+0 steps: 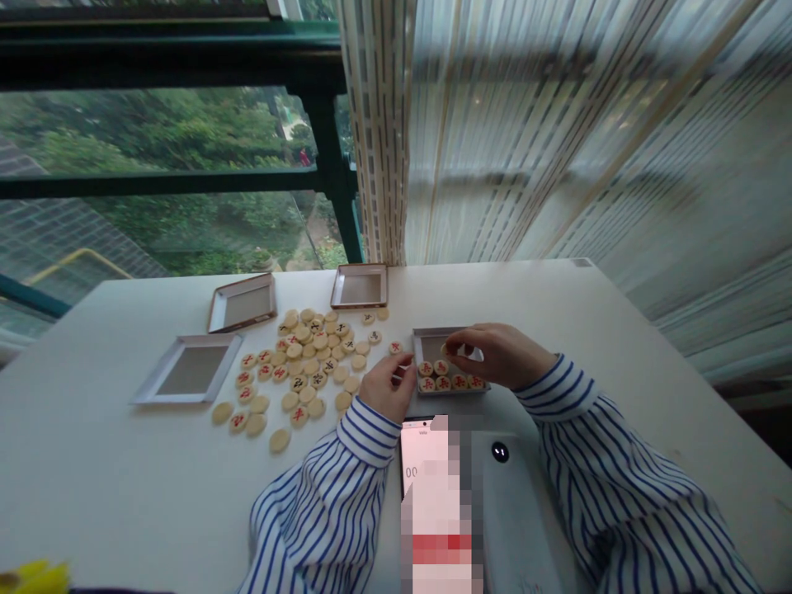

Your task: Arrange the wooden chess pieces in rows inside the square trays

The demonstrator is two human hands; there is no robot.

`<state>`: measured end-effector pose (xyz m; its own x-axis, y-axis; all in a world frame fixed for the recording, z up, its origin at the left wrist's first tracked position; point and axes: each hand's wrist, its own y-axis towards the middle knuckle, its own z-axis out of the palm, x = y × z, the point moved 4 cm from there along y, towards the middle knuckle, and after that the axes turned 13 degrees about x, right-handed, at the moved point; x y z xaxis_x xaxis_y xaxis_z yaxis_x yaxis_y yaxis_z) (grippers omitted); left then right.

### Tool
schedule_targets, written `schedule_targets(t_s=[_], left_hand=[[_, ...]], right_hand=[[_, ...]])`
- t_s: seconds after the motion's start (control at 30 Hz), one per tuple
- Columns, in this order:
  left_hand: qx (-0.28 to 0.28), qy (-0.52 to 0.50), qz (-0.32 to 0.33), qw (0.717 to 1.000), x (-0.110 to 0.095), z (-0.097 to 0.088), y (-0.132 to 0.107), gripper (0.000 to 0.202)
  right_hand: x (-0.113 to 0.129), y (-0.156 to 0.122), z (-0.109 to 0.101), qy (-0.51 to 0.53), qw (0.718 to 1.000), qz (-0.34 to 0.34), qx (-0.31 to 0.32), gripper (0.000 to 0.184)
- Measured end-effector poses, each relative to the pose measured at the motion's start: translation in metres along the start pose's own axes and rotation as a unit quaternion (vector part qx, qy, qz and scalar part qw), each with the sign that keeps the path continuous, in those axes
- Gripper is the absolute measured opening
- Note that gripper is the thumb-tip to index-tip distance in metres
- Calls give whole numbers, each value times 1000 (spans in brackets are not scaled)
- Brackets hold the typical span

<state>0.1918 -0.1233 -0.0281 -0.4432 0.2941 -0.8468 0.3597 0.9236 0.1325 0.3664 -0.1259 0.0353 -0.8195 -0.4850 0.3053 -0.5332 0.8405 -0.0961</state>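
At right of centre, a person's right hand [495, 353] extends leftward from a blue-and-white striped sleeve [624, 478], fingers arched, thumb and fingertips pinching a round, cream-coloured disc [445, 350] over an open, pale rectangular box [427, 342] partly filled with red-marked discs [459, 383]. The left hand [387, 391], its forearm angling up from bottom centre, curls beside the box's left edge; whether its fingertips grip anything cannot be told. Loose cream discs [318, 339] cover the white counter [154, 495] left of centre.
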Motion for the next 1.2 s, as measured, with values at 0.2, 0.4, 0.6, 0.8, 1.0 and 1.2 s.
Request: schedule_targets(t_s=[0.2,0.4,0.6,0.8,1.0,1.2], left_hand=[[9,30,8,999,1,2,-1,24],[9,31,26,999,3,3,-2,23],[6,45,43,998,2,4,-4,22],[6,56,48,997,3,5,-4,22],[12,73,50,996,3,5,-4,22],[16,62,49,997,2,5,-4,23]], right_hand=[[-5,0,5,-39,996,29,69,21],[-10,0,10,-68,992,47,92,23],[-12,1,15,-92,988,61,108,28],[-13,3,19,-101,985,65,124,31],[-13,4,21,-115,983,65,129,30],[-12,4,21,-119,981,58,142,30]])
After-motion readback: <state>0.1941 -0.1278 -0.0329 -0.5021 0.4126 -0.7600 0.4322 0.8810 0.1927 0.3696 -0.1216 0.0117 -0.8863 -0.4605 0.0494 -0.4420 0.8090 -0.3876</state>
